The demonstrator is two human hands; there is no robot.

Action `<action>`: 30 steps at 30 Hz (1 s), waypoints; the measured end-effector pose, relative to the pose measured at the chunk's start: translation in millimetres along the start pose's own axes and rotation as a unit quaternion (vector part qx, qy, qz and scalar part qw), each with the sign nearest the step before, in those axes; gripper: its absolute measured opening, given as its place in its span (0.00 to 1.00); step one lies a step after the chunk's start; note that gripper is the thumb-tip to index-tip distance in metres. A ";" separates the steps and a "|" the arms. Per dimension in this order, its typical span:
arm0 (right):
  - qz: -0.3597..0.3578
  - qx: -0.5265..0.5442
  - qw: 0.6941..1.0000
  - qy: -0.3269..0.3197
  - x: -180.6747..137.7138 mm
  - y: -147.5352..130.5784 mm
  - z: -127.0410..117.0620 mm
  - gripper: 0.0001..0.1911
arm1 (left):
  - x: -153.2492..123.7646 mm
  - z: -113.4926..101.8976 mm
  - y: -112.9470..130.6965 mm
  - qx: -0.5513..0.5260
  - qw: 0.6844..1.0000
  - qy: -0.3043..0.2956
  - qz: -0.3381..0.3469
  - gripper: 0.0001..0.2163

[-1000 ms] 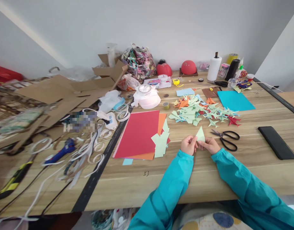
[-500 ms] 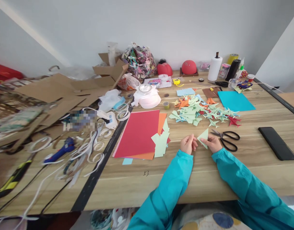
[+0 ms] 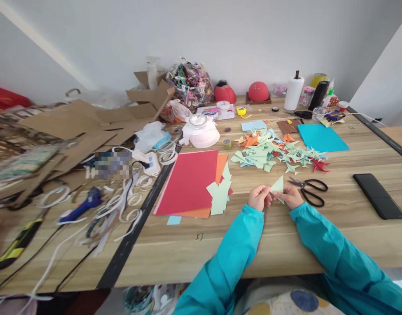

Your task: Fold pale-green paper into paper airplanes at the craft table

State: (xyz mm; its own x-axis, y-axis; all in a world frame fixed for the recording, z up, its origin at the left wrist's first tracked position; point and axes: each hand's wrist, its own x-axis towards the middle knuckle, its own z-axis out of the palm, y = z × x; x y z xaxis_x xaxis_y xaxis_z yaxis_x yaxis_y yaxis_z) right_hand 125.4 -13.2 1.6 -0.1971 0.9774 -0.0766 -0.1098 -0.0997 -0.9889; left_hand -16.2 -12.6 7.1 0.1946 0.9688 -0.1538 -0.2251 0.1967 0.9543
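Between my hands a small light-green piece of paper [image 3: 278, 183] is held up, folded into a triangle. My left hand [image 3: 259, 197] pinches its left corner, fingers closed. From the right, my right hand [image 3: 290, 197] grips the other side with the thumb across the paper. Just right of that hand lie black-handled scissors [image 3: 309, 190], their blades pointing toward the paper. Beyond the hands spreads a heap of folded paper pieces [image 3: 263, 153], mostly light green with some orange, blue and red. Light-green paper cutouts [image 3: 221, 194] lie to the left.
Red sheets [image 3: 190, 183] over orange ones lie left of my hands. A black phone [image 3: 379, 196] rests at the right, with a turquoise sheet [image 3: 323, 138] behind. Leftward are a blue glue gun [image 3: 84, 205], cords and cardboard [image 3: 72, 120]. Pincushions [image 3: 259, 92] stand along the wall.
My left hand has moved slightly right and now pinches the paper triangle's left corner. Before, it was beside the paper. My right hand keeps its hold, almost in place.
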 end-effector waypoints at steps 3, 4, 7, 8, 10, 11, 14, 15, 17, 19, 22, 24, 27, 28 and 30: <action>0.011 0.003 1.000 0.017 1.2 4.1 -2.3 0.20 | 0.7 -0.6 2.7 -0.019 1.000 0.012 -0.016 0.21; 0.013 0.004 1.000 0.021 1.6 5.2 -3.0 0.20 | 1.1 -0.8 3.0 -0.019 0.999 0.019 -0.018 0.22; 0.010 0.008 1.000 0.017 2.2 6.7 -4.0 0.19 | 1.9 -0.6 1.4 0.001 1.000 0.018 -0.018 0.22; 0.008 0.010 1.000 0.011 2.2 6.5 -4.0 0.19 | 2.0 -0.3 0.3 0.015 1.000 0.009 -0.016 0.22; 0.007 0.011 1.000 -0.001 1.8 6.0 -3.6 0.18 | 1.8 0.4 -1.9 0.048 0.999 -0.009 -0.008 0.20; 0.008 0.009 1.000 -0.005 1.5 5.8 -3.3 0.18 | 1.4 0.7 -2.9 0.065 0.998 -0.012 -0.002 0.20; 0.011 -0.005 1.000 -0.007 0.9 5.9 -2.3 0.19 | 0.1 0.9 -4.7 0.119 0.992 0.002 0.031 0.18; 0.011 -0.012 1.000 -0.005 0.7 6.1 -2.1 0.19 | -0.2 0.9 -5.1 0.138 0.989 0.008 0.045 0.17; 0.008 -0.023 1.000 0.002 0.6 6.2 -1.8 0.19 | -0.6 0.9 -5.9 0.177 0.981 0.021 0.075 0.16; 0.006 -0.031 0.999 0.009 0.5 5.8 -1.7 0.20 | -0.5 1.2 -7.2 0.205 0.973 0.033 0.099 0.16; 0.005 -0.038 0.999 0.016 0.0 3.8 -1.5 0.22 | 0.3 1.9 -9.2 0.199 0.975 0.030 0.092 0.16; 0.011 -0.038 0.999 0.017 -0.3 2.2 -0.9 0.22 | 0.9 2.0 -9.9 0.169 0.983 0.018 0.071 0.17; 0.017 -0.029 0.999 0.001 -0.6 0.6 0.4 0.21 | 2.0 0.8 -8.9 0.137 0.988 0.028 0.061 0.18; 0.016 -0.021 1.000 -0.009 -0.6 0.2 0.9 0.21 | 2.5 0.1 -7.9 0.129 0.989 0.041 0.063 0.18; 0.012 -0.002 1.000 -0.028 -0.8 -0.1 1.8 0.21 | 3.7 -1.8 -5.3 0.110 0.990 0.065 0.065 0.19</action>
State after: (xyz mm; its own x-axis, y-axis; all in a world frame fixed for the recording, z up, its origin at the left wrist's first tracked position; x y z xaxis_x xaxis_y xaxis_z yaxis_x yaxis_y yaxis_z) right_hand 123.8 -14.3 2.0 -0.2542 0.9627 -0.0925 -0.1010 -0.1215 -0.9874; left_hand -16.0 -9.8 1.0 0.0498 0.9978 -0.0441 -0.0237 0.0453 0.9987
